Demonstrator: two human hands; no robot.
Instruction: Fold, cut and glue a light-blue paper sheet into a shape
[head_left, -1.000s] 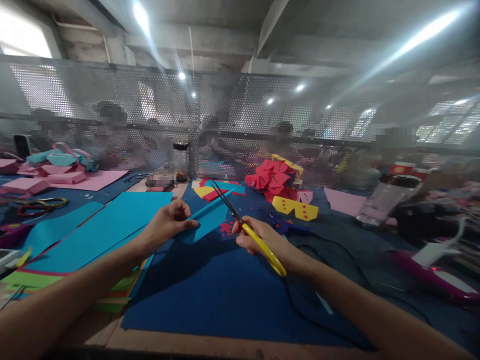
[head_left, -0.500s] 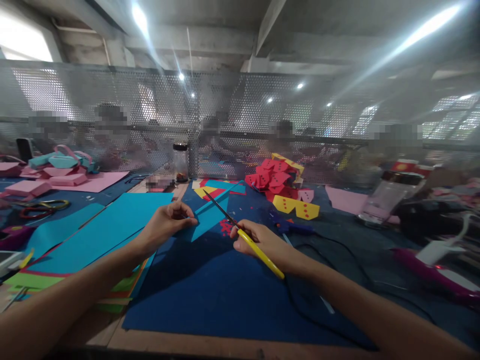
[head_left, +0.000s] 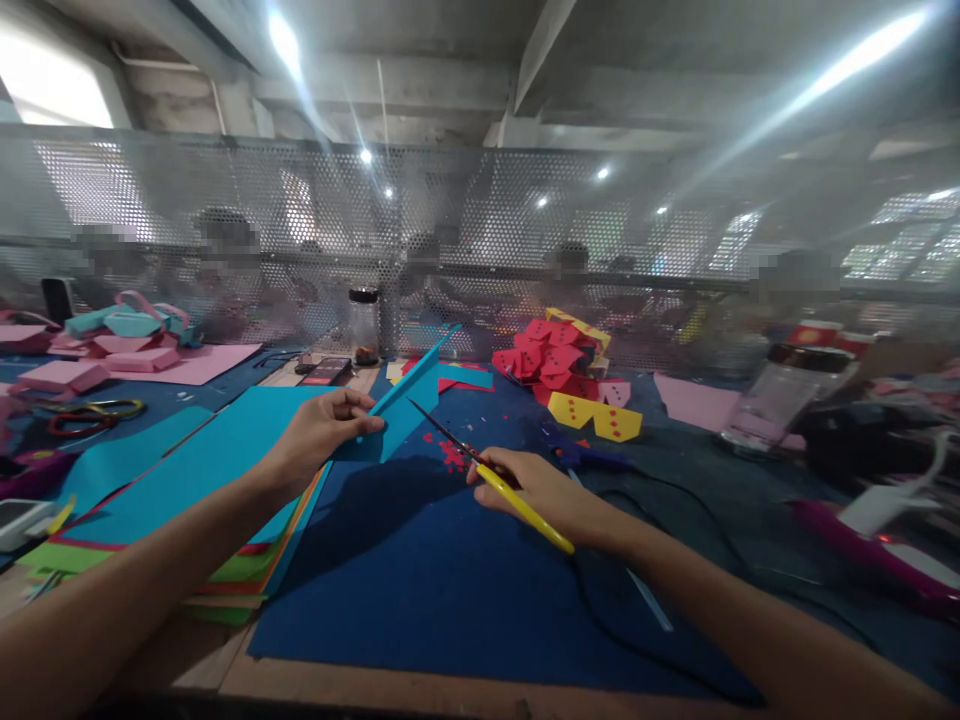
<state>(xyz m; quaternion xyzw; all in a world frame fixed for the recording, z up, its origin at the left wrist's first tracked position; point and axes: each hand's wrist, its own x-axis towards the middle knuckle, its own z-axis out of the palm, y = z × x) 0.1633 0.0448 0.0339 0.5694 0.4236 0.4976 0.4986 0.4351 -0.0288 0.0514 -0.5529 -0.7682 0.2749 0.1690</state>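
Note:
My left hand [head_left: 319,432] is closed on one end of a folded light-blue paper piece [head_left: 409,395], which rises tilted toward the far right above the dark-blue sheet [head_left: 450,590]. My right hand [head_left: 536,490] grips yellow-handled scissors [head_left: 480,470]; their dark blades are closed and point up-left toward the paper's lower edge, just below it. Tiny red paper scraps [head_left: 452,455] lie under the blades.
A stack of coloured sheets topped with light blue [head_left: 187,480] lies at left. Red and yellow dotted paper shapes [head_left: 570,375] pile at the back, with a jar [head_left: 364,325] and a phone [head_left: 324,370]. A clear jar [head_left: 780,395], black cable [head_left: 660,560] and glue gun [head_left: 877,545] sit right. People sit behind the mesh screen [head_left: 480,230].
My left hand has raised and tilted the light-blue piece up and to the left. The scissor blades have closed and dropped lower, now apart from the paper.

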